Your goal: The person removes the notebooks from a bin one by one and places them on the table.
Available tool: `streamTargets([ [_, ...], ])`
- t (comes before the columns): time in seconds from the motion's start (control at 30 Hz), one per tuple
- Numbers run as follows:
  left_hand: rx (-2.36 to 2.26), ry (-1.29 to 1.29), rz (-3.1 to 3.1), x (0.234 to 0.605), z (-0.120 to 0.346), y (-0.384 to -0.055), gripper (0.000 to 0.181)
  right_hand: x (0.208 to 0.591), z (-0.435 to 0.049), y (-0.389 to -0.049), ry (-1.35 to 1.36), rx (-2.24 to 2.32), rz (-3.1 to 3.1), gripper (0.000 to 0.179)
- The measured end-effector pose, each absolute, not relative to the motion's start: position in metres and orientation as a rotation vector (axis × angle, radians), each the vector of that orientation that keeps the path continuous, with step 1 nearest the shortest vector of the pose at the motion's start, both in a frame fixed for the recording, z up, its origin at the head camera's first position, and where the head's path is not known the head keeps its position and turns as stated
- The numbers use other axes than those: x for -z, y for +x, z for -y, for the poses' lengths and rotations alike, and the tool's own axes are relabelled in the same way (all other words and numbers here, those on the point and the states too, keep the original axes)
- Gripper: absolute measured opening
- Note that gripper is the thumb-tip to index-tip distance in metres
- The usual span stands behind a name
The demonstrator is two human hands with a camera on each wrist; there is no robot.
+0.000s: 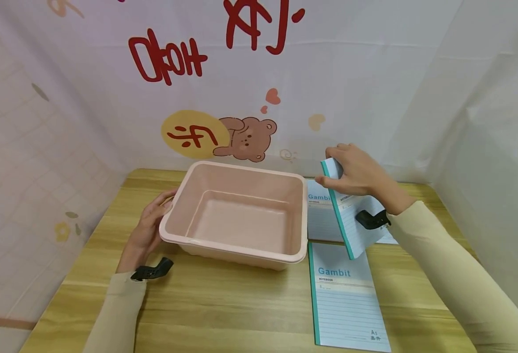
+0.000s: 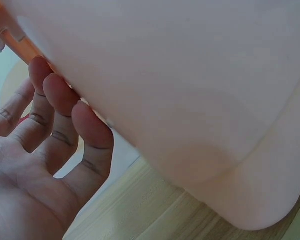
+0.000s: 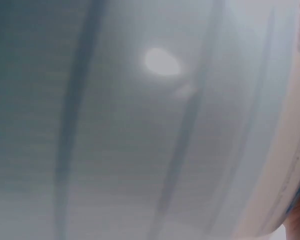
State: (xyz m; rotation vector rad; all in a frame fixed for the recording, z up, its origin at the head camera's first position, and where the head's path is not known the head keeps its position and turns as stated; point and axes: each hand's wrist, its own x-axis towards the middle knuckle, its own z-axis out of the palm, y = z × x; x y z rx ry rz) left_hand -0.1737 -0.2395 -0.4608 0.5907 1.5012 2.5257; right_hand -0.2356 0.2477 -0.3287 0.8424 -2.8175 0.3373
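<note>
My right hand (image 1: 351, 169) grips a pale blue notebook (image 1: 345, 211) by its upper end, thumb on one side and fingers on the other. It tilts above other notebooks on the table, teal spine toward the bin. Its lined cover fills the right wrist view, blurred. At the left side of a pink plastic bin (image 1: 237, 220), my left hand (image 1: 150, 220) touches the outer wall near the rim. In the left wrist view, several fingertips (image 2: 92, 122) rest against the bin's edge, palm showing. The bin's inside holds nothing.
A Gambit notebook (image 1: 345, 299) lies flat at the front right of the wooden table (image 1: 223, 309). Behind it another notebook (image 1: 323, 220) is partly covered by the held one and the bin. A printed white curtain (image 1: 351, 73) hangs along the table's back edge.
</note>
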Motion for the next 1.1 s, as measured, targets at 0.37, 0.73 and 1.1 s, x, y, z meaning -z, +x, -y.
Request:
streamTargets([
  [0.37, -2.504, 0.569, -1.545, 0.462, 0.241, -0.173, 0.036, 0.36, -0.31, -0.217, 0.713, -0.347, 2.92, 0.034],
  [0.73, -2.511, 0.556, -1.528, 0.461, 0.237, -0.174, 0.036, 0.389, -0.355, -0.178, 0.54, -0.253, 3.072, 0.046],
  [1.1, -2.505, 0.496, -1.58, 0.46, 0.237, -0.173, 0.035, 0.445, -0.373, -0.139, 0.336, -0.335, 3.303, 0.07],
])
